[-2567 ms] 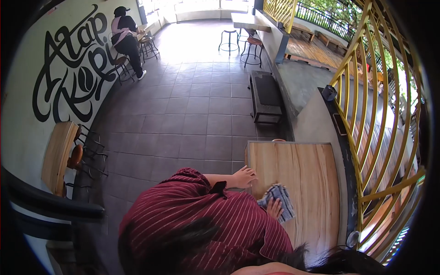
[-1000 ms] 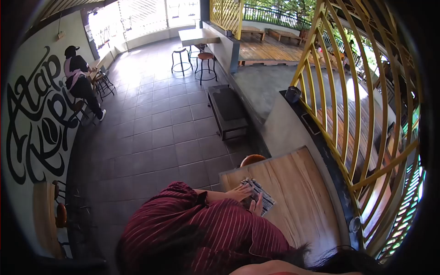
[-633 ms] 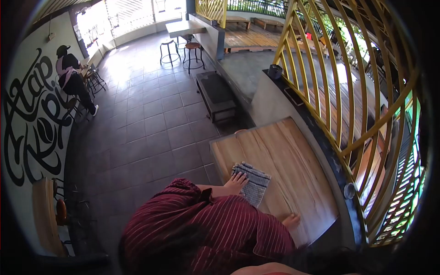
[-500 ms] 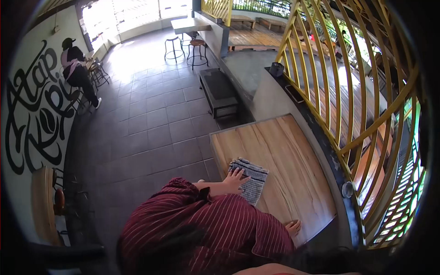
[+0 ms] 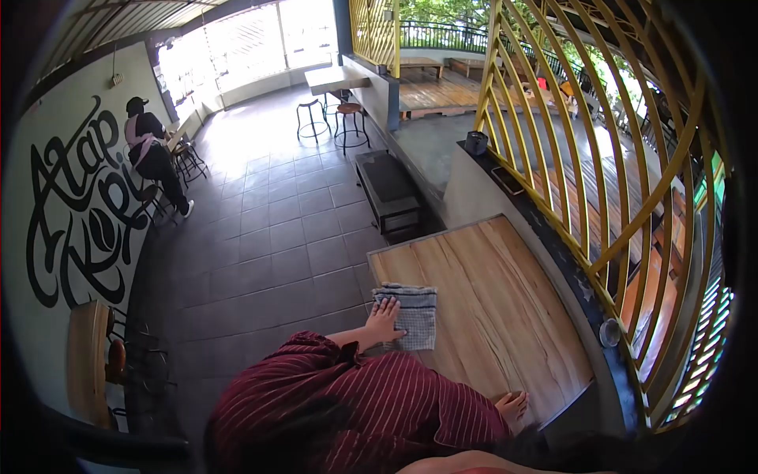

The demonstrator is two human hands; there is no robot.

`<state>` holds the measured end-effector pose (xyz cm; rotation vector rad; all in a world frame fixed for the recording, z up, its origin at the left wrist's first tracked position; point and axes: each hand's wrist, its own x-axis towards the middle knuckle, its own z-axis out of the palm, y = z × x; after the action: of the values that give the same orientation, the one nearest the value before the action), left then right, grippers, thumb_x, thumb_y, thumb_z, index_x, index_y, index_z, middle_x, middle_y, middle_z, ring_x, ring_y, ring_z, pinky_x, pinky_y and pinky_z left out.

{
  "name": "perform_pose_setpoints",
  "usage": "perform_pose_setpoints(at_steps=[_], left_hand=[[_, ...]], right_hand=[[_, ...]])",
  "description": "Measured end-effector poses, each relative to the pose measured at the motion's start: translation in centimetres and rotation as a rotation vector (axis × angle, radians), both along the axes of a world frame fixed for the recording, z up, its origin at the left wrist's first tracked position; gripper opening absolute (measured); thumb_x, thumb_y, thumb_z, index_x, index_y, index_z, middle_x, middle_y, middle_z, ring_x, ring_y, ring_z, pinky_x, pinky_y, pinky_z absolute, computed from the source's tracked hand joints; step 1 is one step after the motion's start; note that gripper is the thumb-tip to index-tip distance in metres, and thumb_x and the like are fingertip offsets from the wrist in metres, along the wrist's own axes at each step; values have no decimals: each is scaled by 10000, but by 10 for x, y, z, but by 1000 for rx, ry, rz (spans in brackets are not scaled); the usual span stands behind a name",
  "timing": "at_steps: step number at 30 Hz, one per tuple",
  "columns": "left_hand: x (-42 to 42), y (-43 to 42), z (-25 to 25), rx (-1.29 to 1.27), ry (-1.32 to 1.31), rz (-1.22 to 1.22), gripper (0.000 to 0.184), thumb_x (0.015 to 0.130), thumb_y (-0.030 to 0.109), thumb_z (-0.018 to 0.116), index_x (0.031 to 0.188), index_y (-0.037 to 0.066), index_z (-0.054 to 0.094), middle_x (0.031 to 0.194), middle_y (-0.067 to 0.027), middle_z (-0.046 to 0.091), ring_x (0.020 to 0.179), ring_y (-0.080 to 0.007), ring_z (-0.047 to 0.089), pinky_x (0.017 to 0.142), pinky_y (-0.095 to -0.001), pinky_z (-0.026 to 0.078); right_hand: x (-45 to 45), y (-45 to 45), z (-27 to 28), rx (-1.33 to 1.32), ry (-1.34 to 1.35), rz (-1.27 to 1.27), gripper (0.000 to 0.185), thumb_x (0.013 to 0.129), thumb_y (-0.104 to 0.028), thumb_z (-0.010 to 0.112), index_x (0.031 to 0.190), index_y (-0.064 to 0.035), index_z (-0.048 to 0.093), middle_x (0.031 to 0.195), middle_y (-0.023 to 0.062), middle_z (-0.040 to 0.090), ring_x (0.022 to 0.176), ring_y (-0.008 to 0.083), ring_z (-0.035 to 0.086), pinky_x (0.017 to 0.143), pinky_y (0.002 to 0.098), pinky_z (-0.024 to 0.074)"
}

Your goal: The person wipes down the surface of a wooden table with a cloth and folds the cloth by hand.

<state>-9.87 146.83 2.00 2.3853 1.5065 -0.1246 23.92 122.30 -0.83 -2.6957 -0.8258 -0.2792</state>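
My left hand lies flat with its fingers spread on a grey checked cloth. The cloth is spread on a wooden tabletop, and its left side reaches the table's left edge. At the near right of the same table, my right hand rests on the surface by the edge with its fingers out and nothing in them. Maroon striped sleeves cover most of both arms.
A low black bench stands beyond the table. Stools stand by a high table farther back. A yellow slatted screen and a ledge with a small dark pot run along the right. A person sits at the left wall.
My left hand and the cloth have moved left across the tabletop to its left edge. My right hand stays by the near right edge. The view has tilted up slightly.
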Motion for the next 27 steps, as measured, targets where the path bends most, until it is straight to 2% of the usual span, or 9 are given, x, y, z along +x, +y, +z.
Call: perform_pose_setpoints(at_steps=[5, 15, 17, 18, 19, 21, 22, 24, 27], left_hand=[[-1, 39, 5, -193, -33, 303, 977, 720, 586, 476, 1348, 38, -31, 1423, -116, -26, 1308, -286, 55, 1049, -409, 27], [-16, 134, -16, -104, -352, 575, 1039, 667, 477, 641, 1322, -39, 22, 1410, -167, -19, 1270, -272, 220, 972, -400, 299], [-26, 157, -12, -159, -340, 643, 1033, 665, 477, 644, 1331, -11, 23, 1411, -165, -11, 1224, -276, 315, 965, -389, 311], [-31, 167, -10, -147, -332, 632, 947, 676, 530, 600, 1335, 37, 132, 1391, -167, 143, 1172, -283, 386, 976, -450, 274], [-37, 180, -7, -148, -332, 635, 947, 676, 530, 600, 1335, 37, 132, 1391, -167, 143, 1172, -283, 386, 976, -450, 274], [-45, 203, 9, -320, -73, 384, 819, 692, 587, 536, 1284, 70, 310, 1299, -162, 348, 1164, -284, 393, 984, -522, 203], [-47, 209, 2, -215, -21, 324, 734, 710, 635, 453, 1170, 63, 472, 1187, -153, 473, 1157, -289, 400, 975, -598, 80], [-46, 226, 5, -274, 40, 232, 725, 713, 654, 418, 1108, 54, 516, 1178, -153, 479, 1145, -290, 411, 968, -608, 43], [-35, 252, -8, -302, 129, 43, 767, 725, 699, 312, 972, 34, 607, 1133, -162, 511, 1125, -303, 430, 946, -633, -16]], right_hand=[[-1, 1, 3, -37, 17, -16, 437, 810, -257, 462, 1175, -24, 397, 1225, 126, 418, 1122, 282, 401, 912, 406, 311], [3, 13, 2, -3, -42, -26, 418, 770, -201, 482, 1147, -32, 419, 1184, 141, 445, 1085, 294, 425, 893, 408, 337], [4, 36, 4, -29, 63, -276, 398, 735, -161, 482, 1106, -23, 451, 1100, 162, 489, 1003, 320, 470, 838, 414, 378], [6, 56, -5, -30, 60, -273, 398, 735, -161, 482, 1106, -23, 451, 1100, 162, 489, 1003, 320, 470, 838, 414, 378], [7, 83, -22, 71, -24, -223, 385, 721, -146, 485, 1085, -22, 467, 1056, 167, 504, 967, 327, 484, 810, 420, 389], [-8, 133, -14, 170, -31, -150, 376, 704, -129, 499, 1064, -23, 485, 1011, 175, 522, 931, 333, 500, 782, 423, 401], [-23, 170, 5, 172, 48, -128, 379, 700, -128, 510, 1065, -26, 487, 1010, 176, 525, 931, 331, 503, 782, 420, 401], [-21, 228, -23, 276, 74, 100, 379, 711, -139, 515, 1077, -47, 484, 1006, 174, 535, 923, 318, 514, 781, 414, 402], [-57, 299, -1, 136, 205, 178, 387, 729, -174, 517, 1096, -63, 464, 1090, 176, 492, 1016, 326, 466, 849, 466, 359]])
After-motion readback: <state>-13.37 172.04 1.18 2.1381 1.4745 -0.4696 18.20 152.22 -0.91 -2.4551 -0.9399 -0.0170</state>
